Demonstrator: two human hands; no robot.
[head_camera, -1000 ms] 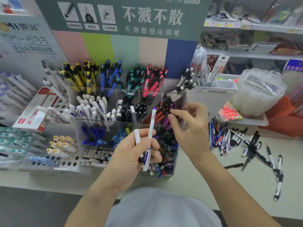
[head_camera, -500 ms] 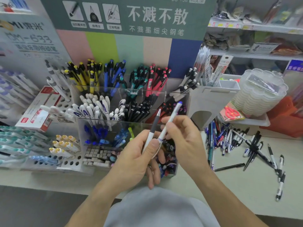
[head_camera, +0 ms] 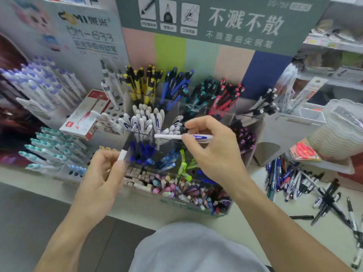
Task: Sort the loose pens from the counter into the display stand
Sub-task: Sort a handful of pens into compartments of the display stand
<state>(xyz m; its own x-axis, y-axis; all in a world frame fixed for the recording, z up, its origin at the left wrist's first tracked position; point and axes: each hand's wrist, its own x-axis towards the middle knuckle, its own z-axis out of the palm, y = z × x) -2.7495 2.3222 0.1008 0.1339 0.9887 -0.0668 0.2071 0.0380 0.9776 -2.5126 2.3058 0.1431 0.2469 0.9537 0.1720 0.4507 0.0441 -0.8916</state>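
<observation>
My right hand (head_camera: 214,152) pinches a white pen with a blue clip (head_camera: 172,136), lying level with its tip pointing left, just over the compartment of matching white pens (head_camera: 146,120) in the clear display stand (head_camera: 196,208). My left hand (head_camera: 102,179) holds a second pen with a dark upper part and a white grip (head_camera: 124,152) upright in front of the stand's left side. Loose pens (head_camera: 290,179) lie in a heap on the counter (head_camera: 275,222) at the right.
A rack of white pens (head_camera: 51,150) and a red and white box (head_camera: 86,114) stand to the left of the stand. A stack of clear plastic tubs (head_camera: 337,132) and red scissors (head_camera: 303,151) sit at the right. Shelves run behind.
My right hand has taken the white blue-clipped pen out of my left hand and carried it up over the white-pen compartment. My left hand keeps the other pen and has shifted left.
</observation>
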